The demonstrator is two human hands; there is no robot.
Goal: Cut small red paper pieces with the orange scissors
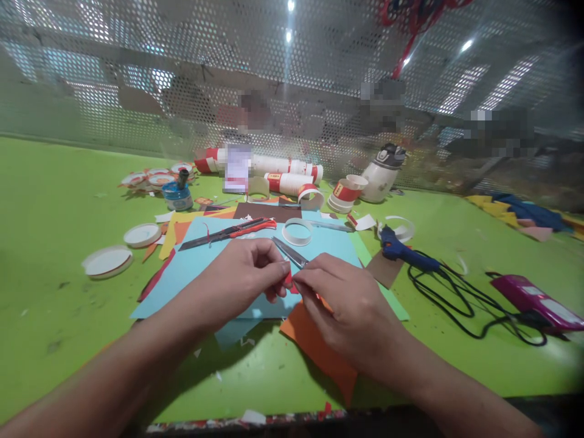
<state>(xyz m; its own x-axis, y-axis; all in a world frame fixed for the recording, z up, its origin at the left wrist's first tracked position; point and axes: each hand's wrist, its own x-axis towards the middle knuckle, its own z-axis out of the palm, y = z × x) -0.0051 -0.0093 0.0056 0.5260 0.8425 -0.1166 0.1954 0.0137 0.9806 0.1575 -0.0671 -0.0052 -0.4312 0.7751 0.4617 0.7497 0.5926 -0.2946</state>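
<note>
Between the fingertips of my left hand point(253, 267) is a small red piece of paper point(288, 278), pinched at the middle of the table. My right hand point(347, 298) is closed too, its thumb and forefinger meeting at the piece's right side. Grey pointed blades point(290, 251), like those of scissors, stick out past my right knuckles; whether that hand grips them is hidden. Under both hands lie light blue paper sheets point(182, 286), with an orange sheet point(303, 337) below my right hand. A white paper ring point(297, 232) stands just beyond my fingers.
A dark-bladed tool with red handles point(250, 228) lies beyond my left hand. Right are a blue glue gun point(410, 252), its cable and a magenta box point(531, 298). White lids point(108, 262), a blue jar point(177, 196), paper cups point(343, 196) and a white flask point(383, 175) stand around.
</note>
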